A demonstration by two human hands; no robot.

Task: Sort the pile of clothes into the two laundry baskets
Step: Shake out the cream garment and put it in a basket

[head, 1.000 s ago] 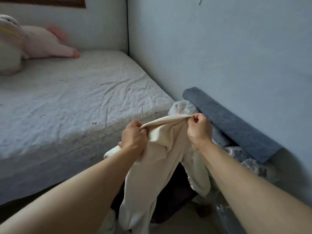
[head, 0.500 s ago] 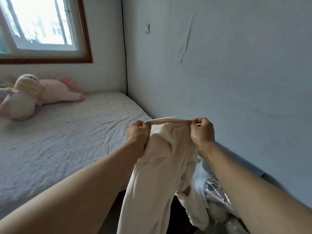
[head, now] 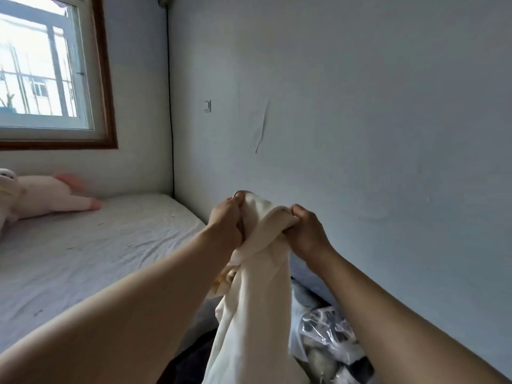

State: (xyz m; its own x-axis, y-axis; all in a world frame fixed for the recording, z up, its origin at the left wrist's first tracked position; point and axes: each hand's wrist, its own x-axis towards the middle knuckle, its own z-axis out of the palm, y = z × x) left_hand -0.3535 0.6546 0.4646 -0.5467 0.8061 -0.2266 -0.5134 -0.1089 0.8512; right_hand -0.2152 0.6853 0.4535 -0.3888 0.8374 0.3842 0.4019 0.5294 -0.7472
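Observation:
A cream-white garment (head: 257, 295) hangs in front of me, held up by its top edge. My left hand (head: 225, 220) grips the left part of that edge with curled fingers. My right hand (head: 306, 231) grips the right part, close beside the left. The cloth bunches between the two hands and drops out of the bottom of the view. Below it lies part of the clothes pile, a dark garment (head: 191, 358). No laundry basket is in view.
A bed with a white sheet (head: 83, 259) fills the left, with a pink plush toy (head: 47, 195) near the window (head: 41, 67). A clear plastic bag with black-and-white fabric (head: 329, 339) lies at the lower right against the blue wall.
Both hands have lifted the cream garment higher and moved closer together, bunching its top edge. My view has tilted upward, so the pile and the grey-blue cushion have dropped out of sight.

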